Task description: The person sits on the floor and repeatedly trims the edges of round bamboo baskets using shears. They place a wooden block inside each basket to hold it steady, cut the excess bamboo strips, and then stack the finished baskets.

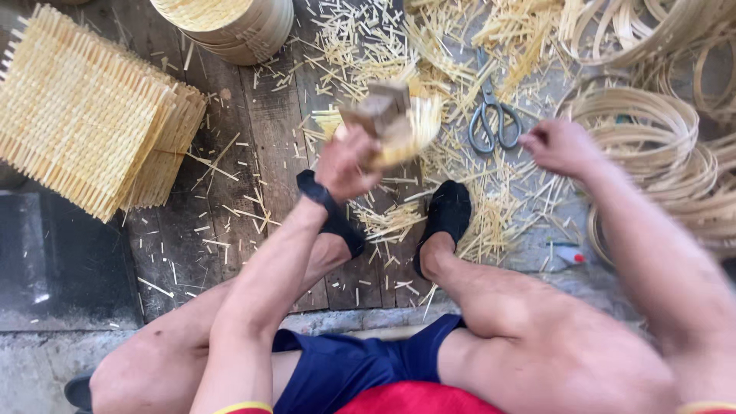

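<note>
Left-hand fingers [354,146] wrapped tight around a small round woven bamboo basket [406,126] with a blurred wooden block [381,111] against its rim, held up above the feet and the plank floor [253,138]. Left hand [346,162] raised, wrist turned inward, a dark band on the wrist. Right hand [560,146] out to the side, fingers curled nearly closed, pinching something too thin to make out, just right of the grey-handled scissors [493,119] lying among pale bamboo offcuts [460,176]. Best done, judging from this, with the basket gripped firm by its underside and the block kept square to the rim, so that the weave stayed even and fingers stayed clear. Black shoes [448,211] planted either side of the litter. Further out: a stack of flat woven mats [84,115] at left, nested finished baskets [230,27] at top, coiled bamboo hoops [652,130] at right.
</note>
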